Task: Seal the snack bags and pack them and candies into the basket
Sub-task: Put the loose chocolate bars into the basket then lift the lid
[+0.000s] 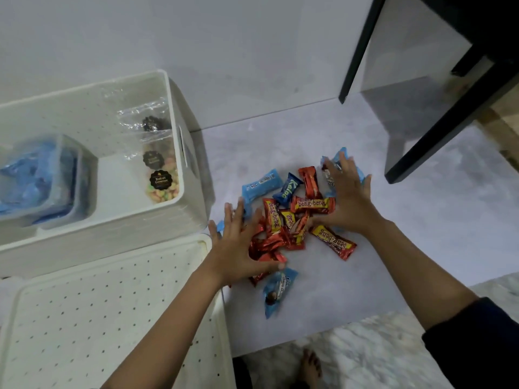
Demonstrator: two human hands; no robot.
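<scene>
A heap of wrapped candies [295, 217], red and blue, lies on the grey floor. My left hand [238, 242] spreads its fingers on the heap's left side, touching red wrappers. On the right side my right hand [344, 197] lies with straight fingers over the wrappers. Neither hand grips anything. A lone blue candy [276, 290] lies just below the heap. The white perforated basket [179, 153] stands at the left. Against its right wall lean clear snack bags [157, 164] with dark round labels. A clear box of blue packets [39, 181] sits in its left part.
The basket's white perforated lid [98, 318] lies flat in front of the basket, under my left forearm. A black table leg [438, 119] stands at the right, close to the heap. A white wall runs behind. A bare foot [310, 369] shows at the bottom edge.
</scene>
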